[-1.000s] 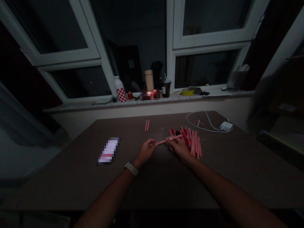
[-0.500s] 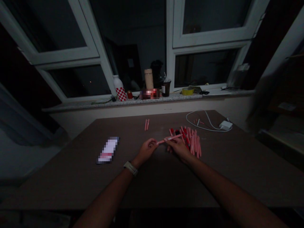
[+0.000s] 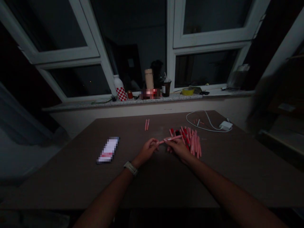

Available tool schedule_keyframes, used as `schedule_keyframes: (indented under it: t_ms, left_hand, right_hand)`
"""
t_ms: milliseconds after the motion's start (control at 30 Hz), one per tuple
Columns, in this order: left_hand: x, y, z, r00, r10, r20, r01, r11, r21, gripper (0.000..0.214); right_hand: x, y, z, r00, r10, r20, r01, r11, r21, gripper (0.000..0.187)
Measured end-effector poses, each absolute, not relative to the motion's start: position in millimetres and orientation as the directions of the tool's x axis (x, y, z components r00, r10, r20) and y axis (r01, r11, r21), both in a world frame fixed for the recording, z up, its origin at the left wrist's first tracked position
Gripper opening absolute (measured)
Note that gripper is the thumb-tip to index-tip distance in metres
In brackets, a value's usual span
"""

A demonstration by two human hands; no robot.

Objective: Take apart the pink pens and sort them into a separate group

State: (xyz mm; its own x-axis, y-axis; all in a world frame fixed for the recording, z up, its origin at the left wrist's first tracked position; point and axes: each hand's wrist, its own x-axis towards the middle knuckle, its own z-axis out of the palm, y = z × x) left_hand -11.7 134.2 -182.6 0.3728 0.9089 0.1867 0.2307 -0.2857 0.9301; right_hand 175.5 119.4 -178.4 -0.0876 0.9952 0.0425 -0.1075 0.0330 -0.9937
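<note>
A pink pen (image 3: 174, 138) lies nearly level between my two hands, above the table. My left hand (image 3: 150, 148) pinches its left end, and my right hand (image 3: 177, 147) grips it around the middle, with its right end sticking out past the fingers. Close beside my right hand is a pile of pink pens (image 3: 195, 142), some with red or dark parts. Two more pink pens (image 3: 147, 124) rest side by side farther back on the table.
A phone (image 3: 108, 150) lies left of my hands on the brown table (image 3: 152, 190). At the back right are a white charger (image 3: 225, 125), its looped cable and several small pink pieces (image 3: 196, 121). A checkered bottle (image 3: 120, 88), a beige flask (image 3: 149, 79) and a dark cup (image 3: 166, 88) stand on the windowsill.
My left hand has shifted very slightly to the right along the pen. Both hands keep hold of it, and the other things stay in place.
</note>
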Motion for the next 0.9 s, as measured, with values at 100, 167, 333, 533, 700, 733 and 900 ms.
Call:
schedule_keyframes:
  t_ms: [100, 167, 333, 533, 700, 733, 900]
  left_hand:
    - [-11.7, 133.4, -183.1, 0.374, 0.911, 0.174, 0.199, -0.262, 0.944, 0.036]
    - [-12.0, 134.3, -183.6, 0.368, 0.912, 0.179, 0.211, -0.27, 0.939, 0.034]
    - [-12.2, 135.3, -181.8, 0.394, 0.898, 0.197, 0.279, -0.321, 0.905, 0.037]
    - [-11.7, 133.2, -181.3, 0.358, 0.912, 0.198, 0.233, -0.292, 0.928, 0.033]
    - [-12.3, 135.5, -182.7, 0.377, 0.905, 0.199, 0.286, -0.318, 0.904, 0.038]
    - [-12.5, 136.0, -183.2, 0.377, 0.905, 0.199, 0.284, -0.317, 0.905, 0.037]
    - [-13.4, 137.5, -186.3, 0.357, 0.908, 0.22, 0.261, -0.323, 0.909, 0.033]
  right_hand:
    - [175.7, 118.2, -176.1, -0.083, 0.995, 0.047, -0.104, 0.038, -0.994, 0.042]
    - [175.3, 117.5, -174.9, -0.084, 0.995, 0.05, -0.11, 0.041, -0.993, 0.041]
    - [175.3, 118.7, -177.5, -0.094, 0.994, 0.059, -0.108, 0.049, -0.993, 0.039]
    - [176.1, 120.6, -181.4, -0.096, 0.993, 0.068, -0.113, 0.057, -0.992, 0.041]
    - [174.8, 120.4, -181.0, -0.1, 0.994, 0.052, -0.132, 0.039, -0.991, 0.041]
    - [174.7, 120.4, -181.1, -0.101, 0.994, 0.05, -0.134, 0.037, -0.99, 0.041]
    - [175.3, 120.8, -182.1, -0.105, 0.993, 0.062, -0.138, 0.047, -0.989, 0.042]
